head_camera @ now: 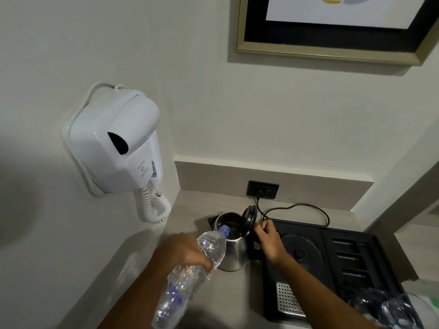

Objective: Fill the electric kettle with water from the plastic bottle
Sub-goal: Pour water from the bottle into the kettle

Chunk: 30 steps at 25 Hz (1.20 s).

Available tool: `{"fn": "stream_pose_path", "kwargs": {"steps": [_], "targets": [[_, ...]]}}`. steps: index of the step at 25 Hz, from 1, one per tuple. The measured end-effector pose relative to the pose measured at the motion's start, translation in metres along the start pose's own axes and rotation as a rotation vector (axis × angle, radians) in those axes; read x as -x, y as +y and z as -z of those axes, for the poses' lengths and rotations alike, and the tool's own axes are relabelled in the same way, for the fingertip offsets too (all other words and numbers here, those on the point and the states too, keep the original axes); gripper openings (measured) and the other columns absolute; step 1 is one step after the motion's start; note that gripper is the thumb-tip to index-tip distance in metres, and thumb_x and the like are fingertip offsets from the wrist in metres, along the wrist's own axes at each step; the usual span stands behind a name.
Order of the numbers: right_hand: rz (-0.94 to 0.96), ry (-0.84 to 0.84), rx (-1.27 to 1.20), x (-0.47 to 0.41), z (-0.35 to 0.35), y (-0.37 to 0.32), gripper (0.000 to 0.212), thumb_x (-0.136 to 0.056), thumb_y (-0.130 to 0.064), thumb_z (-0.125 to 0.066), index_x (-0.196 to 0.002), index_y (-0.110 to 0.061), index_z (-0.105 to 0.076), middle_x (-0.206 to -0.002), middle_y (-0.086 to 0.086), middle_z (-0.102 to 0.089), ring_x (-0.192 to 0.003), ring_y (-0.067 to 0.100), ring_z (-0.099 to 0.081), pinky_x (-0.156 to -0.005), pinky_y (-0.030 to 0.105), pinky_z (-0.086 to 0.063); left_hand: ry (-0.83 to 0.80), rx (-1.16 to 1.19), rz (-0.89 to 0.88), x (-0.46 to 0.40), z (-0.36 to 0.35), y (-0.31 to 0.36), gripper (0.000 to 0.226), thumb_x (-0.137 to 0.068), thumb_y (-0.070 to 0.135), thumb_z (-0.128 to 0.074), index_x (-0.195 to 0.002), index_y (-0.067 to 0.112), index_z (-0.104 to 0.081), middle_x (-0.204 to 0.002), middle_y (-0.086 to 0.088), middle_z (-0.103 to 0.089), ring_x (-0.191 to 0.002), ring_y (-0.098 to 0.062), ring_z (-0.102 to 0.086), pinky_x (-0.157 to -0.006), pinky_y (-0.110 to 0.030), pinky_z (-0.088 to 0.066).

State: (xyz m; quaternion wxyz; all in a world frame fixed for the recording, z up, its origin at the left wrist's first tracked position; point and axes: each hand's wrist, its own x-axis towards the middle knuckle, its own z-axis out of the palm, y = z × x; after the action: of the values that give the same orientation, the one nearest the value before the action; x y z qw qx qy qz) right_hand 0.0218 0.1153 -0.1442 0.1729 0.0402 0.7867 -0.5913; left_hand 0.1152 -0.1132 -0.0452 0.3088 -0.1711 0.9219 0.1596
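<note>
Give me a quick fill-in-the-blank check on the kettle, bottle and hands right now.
1. The kettle lid is ____.
2. The plastic bottle is held by the ____ hand.
3. The right hand is at the kettle's ____.
4. The kettle stands off its round base, on the ____.

Missing: open; left; handle; counter

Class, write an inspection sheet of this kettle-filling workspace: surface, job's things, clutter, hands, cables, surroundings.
Surface: grey counter, black tray on it.
Job's things: steel kettle off its base, lid open; plastic bottle tilted, neck over the kettle mouth.
Clutter: clear wrapping at the lower right.
Hands: left hand grips the bottle; right hand at the kettle handle.
Cables: black cord plugged into the socket.
Surroundings: wall hair dryer, framed picture.
</note>
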Motion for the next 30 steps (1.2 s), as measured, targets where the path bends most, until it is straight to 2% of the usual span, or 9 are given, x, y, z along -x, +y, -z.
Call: {"fn": "stream_pose_path", "kwargs": {"steps": [3, 6, 8, 10, 14, 21, 26, 30], "targets": [[0.000, 0.010, 0.023, 0.002, -0.001, -0.002, 0.069, -0.059, -0.084, -0.051, -0.080, -0.019, -0.041, -0.079, 0.005, -0.055, -0.079, 0.026, -0.054, -0.099, 0.063, -0.044, 0.009, 0.004, -0.008, -0.001, 0.001, 0.000, 0.077, -0.036, 0.068, -0.075, -0.100, 0.027, -0.066, -0.090, 0.006, -0.070, -0.075, -0.013, -0.064, -0.069, -0.025, -0.054], [-0.004, 0.020, 0.040, 0.005, -0.003, -0.002, 0.065, -0.064, -0.081, -0.044, -0.089, -0.022, -0.046, -0.092, 0.004, -0.066, -0.096, 0.031, -0.062, -0.105, 0.060, -0.039, 0.008, -0.001, -0.023, -0.002, 0.001, -0.002, 0.080, -0.037, 0.068, -0.076, -0.104, 0.027, -0.064, -0.091, 0.005, -0.069, -0.077, -0.013, -0.064, -0.069, -0.025, -0.053], [0.000, 0.032, 0.065, 0.009, -0.005, -0.003, 0.065, -0.067, -0.079, -0.040, -0.103, -0.026, -0.050, -0.106, 0.001, -0.068, -0.106, 0.025, -0.062, -0.108, 0.050, -0.030, 0.000, -0.017, -0.026, -0.003, 0.000, -0.002, 0.084, -0.036, 0.068, -0.076, -0.108, 0.028, -0.063, -0.095, 0.005, -0.069, -0.080, -0.014, -0.064, -0.072, -0.026, -0.053], [0.014, 0.073, 0.091, 0.013, -0.008, -0.005, 0.073, -0.068, -0.079, -0.038, -0.121, -0.030, -0.050, -0.122, -0.002, -0.065, -0.117, 0.022, -0.058, -0.103, 0.043, -0.023, 0.001, -0.018, -0.019, -0.002, 0.000, -0.003, 0.084, -0.036, 0.067, -0.076, -0.109, 0.027, -0.063, -0.096, 0.004, -0.070, -0.080, -0.014, -0.065, -0.074, -0.027, -0.055], [0.045, 0.128, 0.116, 0.015, -0.012, -0.006, 0.084, -0.074, -0.073, -0.040, -0.146, -0.030, -0.040, -0.150, 0.003, -0.049, -0.140, 0.026, -0.042, -0.113, 0.047, -0.015, 0.001, -0.015, -0.018, -0.001, 0.001, -0.003, 0.080, -0.038, 0.067, -0.075, -0.105, 0.026, -0.064, -0.092, 0.006, -0.069, -0.077, -0.012, -0.064, -0.068, -0.024, -0.052], [0.044, 0.129, 0.109, 0.019, -0.013, -0.009, 0.087, -0.075, -0.071, -0.039, -0.152, -0.030, -0.034, -0.158, 0.004, -0.042, -0.145, 0.026, -0.035, -0.113, 0.042, -0.011, -0.014, -0.001, -0.024, -0.002, 0.001, -0.002, 0.072, -0.040, 0.068, -0.075, -0.097, 0.025, -0.065, -0.088, 0.006, -0.069, -0.076, -0.011, -0.064, -0.065, -0.024, -0.050], [0.059, 0.132, 0.103, 0.020, -0.014, -0.010, 0.086, -0.077, -0.070, -0.040, -0.152, -0.030, -0.033, -0.159, 0.003, -0.040, -0.147, 0.025, -0.033, -0.115, 0.043, -0.009, 0.006, -0.028, -0.044, -0.004, 0.000, -0.003, 0.082, -0.040, 0.069, -0.073, -0.109, 0.026, -0.063, -0.097, 0.003, -0.071, -0.082, -0.015, -0.065, -0.074, -0.027, -0.054], [0.062, 0.138, 0.107, 0.021, -0.015, -0.011, 0.087, -0.075, -0.073, -0.038, -0.152, -0.031, -0.033, -0.160, 0.003, -0.040, -0.147, 0.024, -0.032, -0.115, 0.043, -0.009, 0.037, -0.048, -0.045, -0.004, -0.004, -0.006, 0.078, -0.040, 0.071, -0.072, -0.101, 0.023, -0.066, -0.092, 0.003, -0.070, -0.080, -0.015, -0.064, -0.070, -0.026, -0.052]]}}
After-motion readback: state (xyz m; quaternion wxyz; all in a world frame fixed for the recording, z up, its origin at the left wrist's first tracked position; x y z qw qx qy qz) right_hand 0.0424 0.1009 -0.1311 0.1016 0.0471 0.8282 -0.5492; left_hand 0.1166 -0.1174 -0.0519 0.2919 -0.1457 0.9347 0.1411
